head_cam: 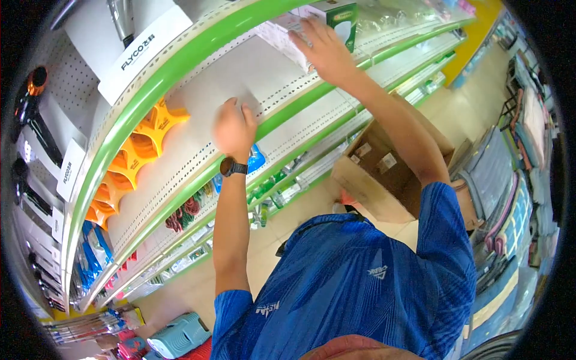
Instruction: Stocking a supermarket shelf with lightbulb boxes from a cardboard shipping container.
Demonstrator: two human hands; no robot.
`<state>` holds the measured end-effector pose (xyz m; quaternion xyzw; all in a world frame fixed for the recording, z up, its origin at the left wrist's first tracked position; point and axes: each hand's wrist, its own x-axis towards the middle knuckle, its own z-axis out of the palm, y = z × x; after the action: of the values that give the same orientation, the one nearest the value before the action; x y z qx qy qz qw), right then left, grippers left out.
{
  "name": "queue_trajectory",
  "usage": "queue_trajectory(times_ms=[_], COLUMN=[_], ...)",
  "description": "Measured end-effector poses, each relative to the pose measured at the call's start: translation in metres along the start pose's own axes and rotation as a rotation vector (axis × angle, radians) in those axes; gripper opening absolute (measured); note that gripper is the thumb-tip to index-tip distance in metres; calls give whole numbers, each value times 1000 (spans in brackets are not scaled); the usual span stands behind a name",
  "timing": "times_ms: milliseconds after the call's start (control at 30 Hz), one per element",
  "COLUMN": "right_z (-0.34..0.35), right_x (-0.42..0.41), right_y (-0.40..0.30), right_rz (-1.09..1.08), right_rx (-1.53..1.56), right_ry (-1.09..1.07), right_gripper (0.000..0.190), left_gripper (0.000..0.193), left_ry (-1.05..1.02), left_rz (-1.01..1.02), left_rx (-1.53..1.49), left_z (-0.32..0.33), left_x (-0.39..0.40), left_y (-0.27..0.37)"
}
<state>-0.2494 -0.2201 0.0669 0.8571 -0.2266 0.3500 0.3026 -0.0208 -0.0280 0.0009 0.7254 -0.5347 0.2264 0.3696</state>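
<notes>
My right hand [326, 54] lies over printed cardboard boxes on the upper shelf, its fingers spread. One is a white box [285, 38] with pinkish print. Beside it stands a green and white box [344, 24] with a light bulb pictured on it. Whether the fingers grip a box or only rest on it is not clear. My left hand [234, 126], blurred, hovers over the bare white shelf board [193, 121] near its green front edge. Its visible fingers are apart, and nothing shows in it. A dark watch [231, 167] is on the left wrist.
Orange plastic holders [128, 164] line the shelf to the left. Above hangs another green-edged shelf [148, 94] with Flyco-branded displays. An open cardboard carton [378, 198] stands on the floor by my right side. Folded textiles [486, 180] are stacked at far right. A light blue plastic item [180, 335] sits lower left.
</notes>
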Motion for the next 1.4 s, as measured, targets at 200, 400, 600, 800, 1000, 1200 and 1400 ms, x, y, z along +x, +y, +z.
queue_trajectory(times_ms=[200, 400, 600, 800, 1000, 1200, 1400], right_z=[-17, 19, 69, 88, 113, 90, 92], right_x=[-48, -85, -98, -59, -80, -73, -78], right_y=[16, 161, 225, 206, 157, 143, 150], right_rz=[67, 664, 374, 610, 655, 654, 675], right_rx=[328, 80, -39, 175, 272, 446, 378], right_ry=[257, 223, 21, -248, 112, 221, 192], right_gripper=[45, 29, 29, 36, 55, 62, 63], left_gripper=[27, 32, 62, 103, 95, 65, 65], left_ry=[-13, -59, -206, -483, -603, -649, -772], left_rz=[-9, -1, 118, -123, -149, -205, -126], left_rx=[55, 49, 162, -361, -505, -610, -565], left_z=[0, 0, 10, 68, 89, 109, 112], left_x=[-2, 0, 18, 47, 71, 76, 87], left_y=[1, 13, 34, 100, 157, 137, 149])
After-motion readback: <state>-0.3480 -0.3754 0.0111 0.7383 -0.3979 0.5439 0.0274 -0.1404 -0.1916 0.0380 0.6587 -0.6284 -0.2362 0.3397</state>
